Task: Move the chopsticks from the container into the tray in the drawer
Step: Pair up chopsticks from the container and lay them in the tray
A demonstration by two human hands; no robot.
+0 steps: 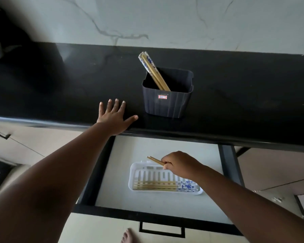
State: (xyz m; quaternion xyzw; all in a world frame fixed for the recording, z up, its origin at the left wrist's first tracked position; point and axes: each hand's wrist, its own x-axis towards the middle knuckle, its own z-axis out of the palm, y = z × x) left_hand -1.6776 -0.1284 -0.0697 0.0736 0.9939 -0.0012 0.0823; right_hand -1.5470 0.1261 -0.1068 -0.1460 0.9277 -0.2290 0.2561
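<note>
A dark ribbed container stands on the black counter, with several chopsticks leaning out of its back left corner. Below, in the open drawer, a white slotted tray holds several chopsticks lying along its front side, blue patterned ends to the right. My right hand hovers over the tray's back edge, shut on a pair of chopsticks whose tips point left and away. My left hand rests flat on the counter's front edge, fingers spread, left of the container.
The drawer has a pale floor and a black frame, with a black handle on its front. The counter's rounded front edge overhangs the drawer's back. A bare foot shows below. A marble wall rises behind the counter.
</note>
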